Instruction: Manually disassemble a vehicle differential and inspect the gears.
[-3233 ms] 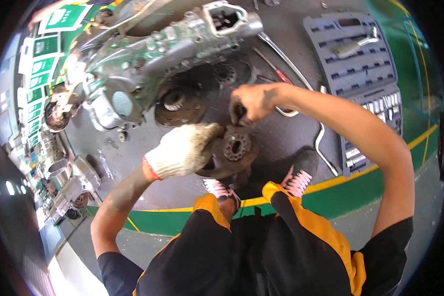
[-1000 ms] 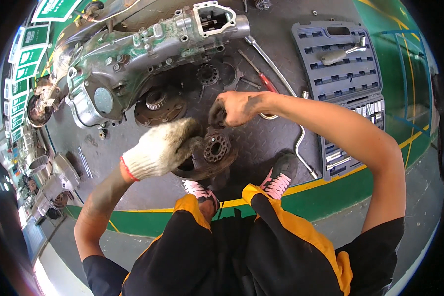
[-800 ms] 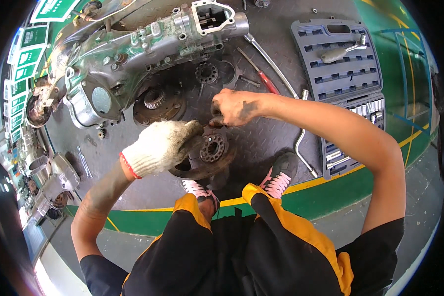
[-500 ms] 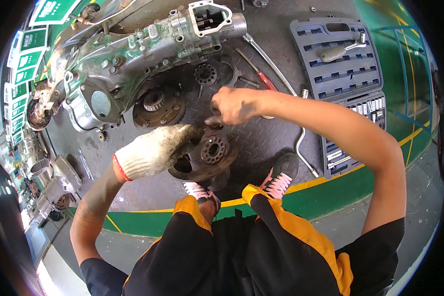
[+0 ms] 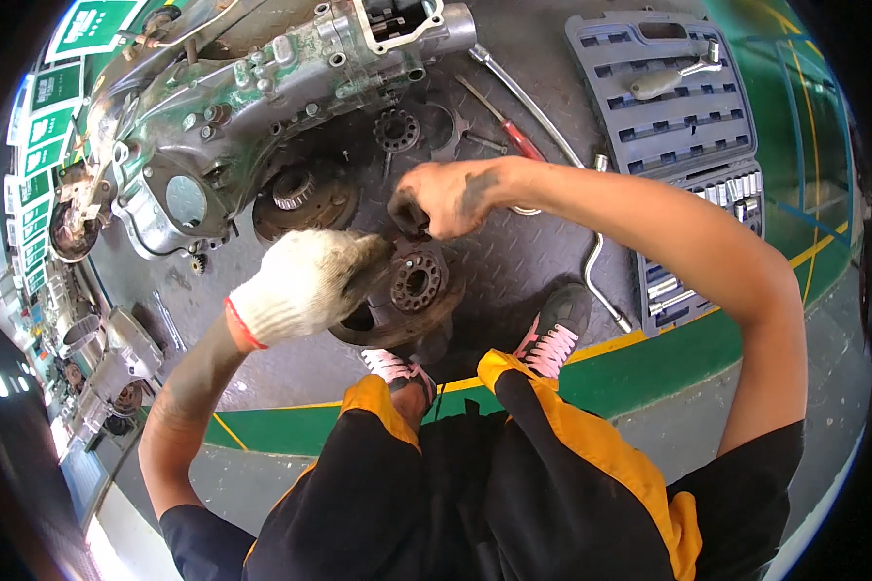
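Observation:
A dark round metal part (image 5: 369, 335), with a ring of holes (image 5: 418, 282) at its hub, is in front of my shoes. My left hand (image 5: 305, 281), in a soiled white knitted glove, closes on its upper left side; the fingertips are partly hidden. Just above the hub is my bare right hand (image 5: 446, 198), with blackened fingers curled together. What they pinch, if anything, does not show. Beyond my left hand lies a round flanged part with a toothed gear (image 5: 294, 191). A loose ring with holes (image 5: 396, 130) is farther off.
A large metal gearbox housing (image 5: 262, 92) fills the far left. To the right are a red-handled screwdriver (image 5: 521, 139), a long bar (image 5: 528, 102), a bent wrench handle (image 5: 592, 276) and an open socket case (image 5: 664, 107) with a ratchet (image 5: 659, 84). A wrench (image 5: 171, 321) lies at left.
My right hand has shifted slightly left, its fingers curling closer in above the hub. My left hand stays at the round part, a little higher. The whole view has shifted slightly.

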`<state>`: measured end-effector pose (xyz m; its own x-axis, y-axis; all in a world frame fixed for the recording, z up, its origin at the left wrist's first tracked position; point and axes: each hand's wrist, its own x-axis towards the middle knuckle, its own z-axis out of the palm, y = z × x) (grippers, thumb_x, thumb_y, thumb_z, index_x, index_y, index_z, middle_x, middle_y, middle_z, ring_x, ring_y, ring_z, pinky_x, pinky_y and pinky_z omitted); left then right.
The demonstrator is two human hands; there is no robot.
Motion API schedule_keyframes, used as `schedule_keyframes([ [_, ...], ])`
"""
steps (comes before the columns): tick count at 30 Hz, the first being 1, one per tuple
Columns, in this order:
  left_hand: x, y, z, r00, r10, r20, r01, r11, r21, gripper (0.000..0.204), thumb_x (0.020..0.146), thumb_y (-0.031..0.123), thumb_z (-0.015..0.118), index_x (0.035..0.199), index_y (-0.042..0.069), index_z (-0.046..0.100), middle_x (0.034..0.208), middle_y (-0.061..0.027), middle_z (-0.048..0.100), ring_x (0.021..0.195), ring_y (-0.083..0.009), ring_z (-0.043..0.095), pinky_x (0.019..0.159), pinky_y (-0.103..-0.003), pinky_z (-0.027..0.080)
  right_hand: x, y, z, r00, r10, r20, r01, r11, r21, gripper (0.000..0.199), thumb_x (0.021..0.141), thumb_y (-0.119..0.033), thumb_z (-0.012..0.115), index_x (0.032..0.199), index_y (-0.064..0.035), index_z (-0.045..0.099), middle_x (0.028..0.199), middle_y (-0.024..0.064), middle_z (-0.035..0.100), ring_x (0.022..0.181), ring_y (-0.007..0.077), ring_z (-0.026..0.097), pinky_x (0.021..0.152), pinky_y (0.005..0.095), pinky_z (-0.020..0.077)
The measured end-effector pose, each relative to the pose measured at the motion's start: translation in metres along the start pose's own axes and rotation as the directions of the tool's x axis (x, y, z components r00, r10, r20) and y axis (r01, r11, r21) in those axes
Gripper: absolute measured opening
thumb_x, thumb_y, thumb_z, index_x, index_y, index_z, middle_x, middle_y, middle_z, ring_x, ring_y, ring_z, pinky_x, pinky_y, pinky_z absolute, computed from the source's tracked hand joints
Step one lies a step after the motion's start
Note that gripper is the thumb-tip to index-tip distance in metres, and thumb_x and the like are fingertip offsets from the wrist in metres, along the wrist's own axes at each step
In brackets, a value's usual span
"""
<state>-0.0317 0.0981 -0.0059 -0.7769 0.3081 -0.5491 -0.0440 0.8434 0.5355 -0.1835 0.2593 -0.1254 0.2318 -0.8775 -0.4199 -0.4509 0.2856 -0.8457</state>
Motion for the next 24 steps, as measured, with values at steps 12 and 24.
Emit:
schedule_keyframes([
  [12, -0.004, -0.013, -0.004, 0.989, -0.099, 0.113, 0.093, 0.994, 0.056, 0.033, 0.095, 0.034, 0.069, 0.116, 0.008, 0.07, 0.092, -0.0188, 0.07, 0.09, -0.0437, 0.068, 0.073, -0.052, 0.054, -0.009, 0.007, 0.002, 0.994, -0.055, -0.098, 0.065, 0.993, 0.098, 0.031, 0.093, -0.025, 0.062, 0.107, -0.0022, 0.076, 0.107, 0.0212, 0.076, 0.106, 0.0342, 0.072, 0.086, 0.0402, 0.0578],
  [24, -0.001, -0.009, -0.009, 0.975, -0.126, 0.181, 0.118, 0.992, 0.054, 0.024, 0.099, 0.023, 0.063, 0.115, 0.005, 0.066, 0.099, -0.0206, 0.07, 0.096, -0.0439, 0.067, 0.077, -0.051, 0.054, -0.006, 0.009, 0.001, 0.994, -0.018, -0.107, 0.019, 1.0, 0.005, 0.031, 0.084, -0.014, 0.07, 0.111, -0.0006, 0.07, 0.108, 0.0203, 0.075, 0.104, 0.0293, 0.07, 0.088, 0.039, 0.0556],
])
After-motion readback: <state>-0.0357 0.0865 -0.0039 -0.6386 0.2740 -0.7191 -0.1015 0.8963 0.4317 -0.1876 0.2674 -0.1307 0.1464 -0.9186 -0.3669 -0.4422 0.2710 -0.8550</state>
